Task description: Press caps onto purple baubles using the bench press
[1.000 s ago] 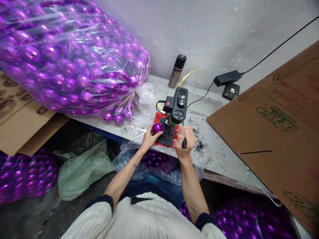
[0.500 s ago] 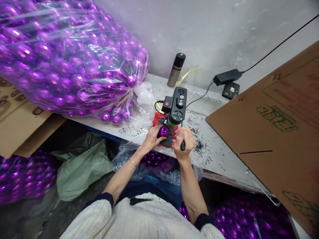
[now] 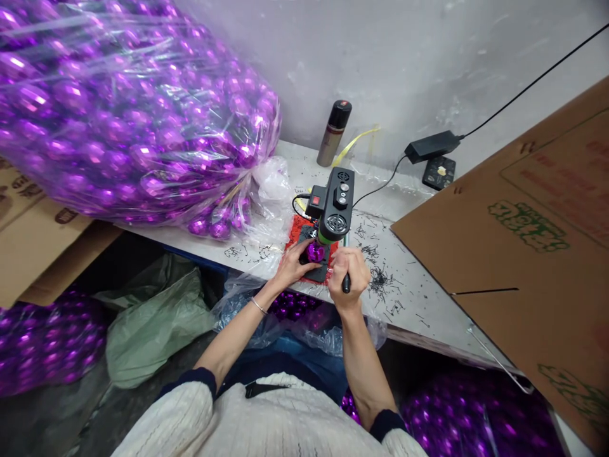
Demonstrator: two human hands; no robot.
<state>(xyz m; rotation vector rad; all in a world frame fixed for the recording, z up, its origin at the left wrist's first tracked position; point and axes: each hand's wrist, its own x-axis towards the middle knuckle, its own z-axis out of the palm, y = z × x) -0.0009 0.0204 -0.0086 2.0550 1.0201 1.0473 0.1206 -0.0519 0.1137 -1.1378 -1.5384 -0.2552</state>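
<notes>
A shiny purple ball ornament (image 3: 315,252) is between the thumb and fingers of my left hand (image 3: 294,263). It sits under the head of a small black bench drill press (image 3: 337,209), over the machine's dark base (image 3: 318,274). My right hand (image 3: 350,274) is closed in a fist around the black-tipped lever handle (image 3: 346,283) at the machine's right side. The tool tip above the ball is mostly hidden by the machine's head. Red material (image 3: 292,236) lies under the base on the white table (image 3: 419,298).
A big clear bag of purple balls (image 3: 143,127) fills the left. A spray can (image 3: 334,133), power adapter (image 3: 432,147) and dark phone-like box (image 3: 438,172) are by the wall. Black shavings (image 3: 379,277) litter the table. A cardboard box (image 3: 518,241) leans in from the right.
The ball has shifted slightly right and inward under the machine's head, with my left hand still on it. My right hand keeps its hold on the lever. The view has moved a little.
</notes>
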